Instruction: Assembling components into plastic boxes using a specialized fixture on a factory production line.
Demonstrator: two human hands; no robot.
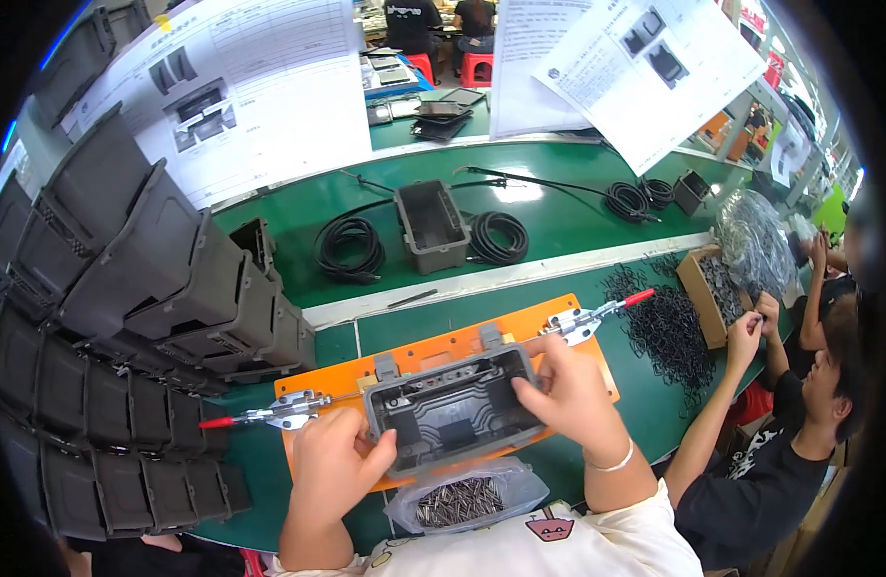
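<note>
- Green workbench [597, 178] running left to right, printed sheets hanging at the far side.
- Orange fixture plate [414, 358] near the middle, a red-tipped toggle clamp [260, 415] on its left end and another toggle clamp [597, 315] on its right.
- Grey plastic housing [454, 412] seated open side up on the plate.
- Left hand [335, 460] gripping the housing's near-left corner, fingers curled, thumb inside the rim.
- Right hand [570, 392] pinching the housing's right rim, fingers narrow.
- Clear bag of small metal pins [460, 498] just near of the housing.
- Stacked grey housings [125, 317] at left.
- Seated co-worker [798, 413] at right, beside a pile of black rings [669, 332].
</note>
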